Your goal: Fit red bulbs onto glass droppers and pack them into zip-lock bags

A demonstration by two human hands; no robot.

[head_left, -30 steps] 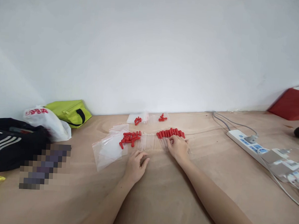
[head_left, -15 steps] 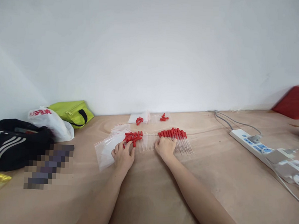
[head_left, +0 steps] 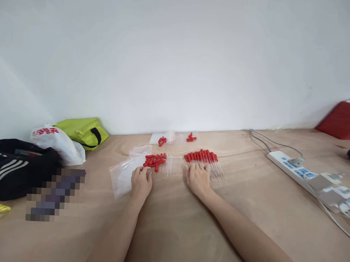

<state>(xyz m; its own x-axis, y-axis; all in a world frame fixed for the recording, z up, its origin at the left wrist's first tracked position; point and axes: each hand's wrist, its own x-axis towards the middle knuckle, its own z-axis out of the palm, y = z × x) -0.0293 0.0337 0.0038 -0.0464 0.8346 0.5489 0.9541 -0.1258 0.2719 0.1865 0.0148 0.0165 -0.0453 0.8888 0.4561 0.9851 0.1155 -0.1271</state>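
My left hand [head_left: 141, 182] lies palm down on the wooden table [head_left: 187, 225], fingers curled at the edge of a stack of clear zip bags [head_left: 122, 174], just below a loose pile of red-capped droppers [head_left: 154, 161]. My right hand [head_left: 198, 177] rests flat with fingers spread on the clear tubes of a neat row of red-capped droppers [head_left: 204, 160]. Neither hand lifts anything. Two filled small bags [head_left: 174, 138] with a few droppers each lie farther back by the wall.
At the left stand a lime-green pouch [head_left: 82, 131], a white plastic bag [head_left: 57, 143] and a black striped bag [head_left: 13, 168]. A white power strip [head_left: 296, 170] with plugs and cables runs along the right. A red box [head_left: 344, 120] sits far right.
My left hand moved forward to the zip bags and droppers, then drew back slightly. My right hand shifted left from the dropper row, then spread flat on the tubes.
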